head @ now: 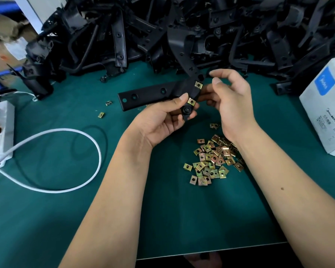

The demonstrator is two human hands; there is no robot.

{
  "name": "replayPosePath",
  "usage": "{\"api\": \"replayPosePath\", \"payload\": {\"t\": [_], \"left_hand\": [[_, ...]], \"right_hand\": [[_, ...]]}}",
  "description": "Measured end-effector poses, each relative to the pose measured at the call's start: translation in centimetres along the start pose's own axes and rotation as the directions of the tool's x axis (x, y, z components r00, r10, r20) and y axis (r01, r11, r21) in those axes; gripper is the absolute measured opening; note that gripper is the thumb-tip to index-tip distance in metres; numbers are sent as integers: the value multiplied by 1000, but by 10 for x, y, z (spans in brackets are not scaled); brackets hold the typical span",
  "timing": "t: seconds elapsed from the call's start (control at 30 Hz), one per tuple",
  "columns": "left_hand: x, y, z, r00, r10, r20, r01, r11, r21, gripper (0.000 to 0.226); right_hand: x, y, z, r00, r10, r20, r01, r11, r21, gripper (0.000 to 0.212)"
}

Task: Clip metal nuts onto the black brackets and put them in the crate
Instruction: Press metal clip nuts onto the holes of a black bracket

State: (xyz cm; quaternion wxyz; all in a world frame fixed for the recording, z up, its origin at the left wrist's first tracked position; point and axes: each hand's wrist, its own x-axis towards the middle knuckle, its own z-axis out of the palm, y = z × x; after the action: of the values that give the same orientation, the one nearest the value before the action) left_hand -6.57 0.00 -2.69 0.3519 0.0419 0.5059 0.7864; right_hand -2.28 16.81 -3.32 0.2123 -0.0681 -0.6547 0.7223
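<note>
Both forearms reached up from the near edge of the green mat (66,219); the left hand (162,120) gripped a black bracket (153,93) at its bent end, thumb on top and fingers curled beneath; the right hand (232,101) hung just right of that end, fingers loosely curled, and whether it held a nut could not be told. Two clip nuts sat on the bracket already, the upper clip nut (198,85) by the right hand's fingertips and the lower clip nut (191,101) beside the left thumb. From the left hand's grip the bracket's long arm ran away to the left, roughly level; the clipped end pointed at the right hand, the nearer one for any further fitting. Nearer than the bracket, under the right wrist, lay the pile of loose clip nuts (211,161); beyond it rose the heap of black brackets (162,26); left of it curled a white cable (81,136); no crate was in view, so the drop-off would likely mean a reach out of frame.
</note>
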Motion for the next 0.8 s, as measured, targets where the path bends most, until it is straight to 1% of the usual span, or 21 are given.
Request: {"api": "replayPosePath", "payload": {"t": [0.17, 0.23, 0.37, 0.43, 0.5, 0.6, 0.67, 0.73, 0.8], "left_hand": [[-2, 1, 4, 999, 1, -40, -1, 1000, 12, 19], [-2, -1, 6, 998, 21, -66, -19, 999, 35, 16], [-3, -8, 12, 985, 102, -138, -75, 980, 185, 16], [-2, -10, 17, 974, 137, -181, -95, 970, 223, 15], [-1, -12, 28, 962, 184, -203, -131, 960, 247, 11], [2, -14, 57, 947, 283, -152, -237, 935, 263, 11], [4, -15, 86, 935, 348, -62, -316, 902, 294, 16], [6, -19, 121, 925, 378, 28, -367, 875, 314, 16], [7, -27, 159, 927, 358, 114, -375, 867, 328, 9]], "right_hand": [[-1, -3, 1, 999, -4, -34, 3, 1000, -30, 20], [-2, -4, 3, 997, -20, -68, 13, 995, -103, 24], [-5, -5, 6, 989, -76, -128, 32, 947, -319, 32], [-6, -10, 8, 985, -83, -154, 25, 937, -349, 35], [-7, -18, 4, 975, -62, -213, -15, 938, -346, 37], [-10, -38, -13, 951, -57, -304, -41, 951, -308, 37], [-15, -55, -32, 928, -75, -366, -23, 966, -256, 31], [-23, -73, -56, 896, -117, -428, 42, 983, -181, 21], [-34, -90, -83, 855, -157, -494, 106, 986, -130, 16]]}}
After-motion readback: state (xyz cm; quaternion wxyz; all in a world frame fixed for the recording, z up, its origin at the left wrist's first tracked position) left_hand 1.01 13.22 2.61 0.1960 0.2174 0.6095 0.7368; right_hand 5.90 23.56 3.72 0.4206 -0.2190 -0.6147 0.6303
